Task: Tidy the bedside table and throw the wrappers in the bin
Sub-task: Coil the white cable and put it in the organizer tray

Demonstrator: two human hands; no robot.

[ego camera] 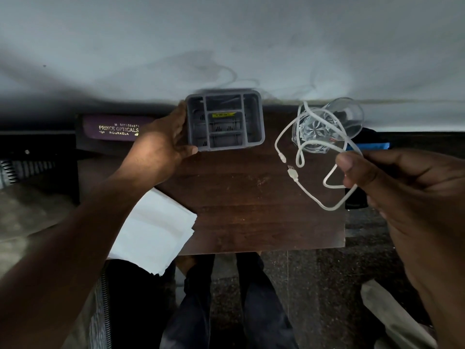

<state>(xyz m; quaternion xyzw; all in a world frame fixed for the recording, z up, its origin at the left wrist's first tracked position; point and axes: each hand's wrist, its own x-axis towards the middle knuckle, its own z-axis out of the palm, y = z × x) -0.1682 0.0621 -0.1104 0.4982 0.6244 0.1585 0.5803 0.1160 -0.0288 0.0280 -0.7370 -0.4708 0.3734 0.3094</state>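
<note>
A grey plastic organiser (255,122) with several compartments stands at the back of the dark wooden bedside table (251,210). My left hand (161,144) grips its left side, thumb at the front corner. My right hand (402,187) pinches a loose bundle of white USB cable (297,177) above the table's right part; both plugs dangle free. A clear cut-glass tumbler (324,124) lies on its side behind the cable, near the wall. No wrappers show.
A purple spectacle case (110,129) lies at the back left. White folded paper (156,230) overhangs the front left edge under my forearm. A black object (356,197) and something blue (367,146) sit at the right edge. My legs stand on the dark floor below.
</note>
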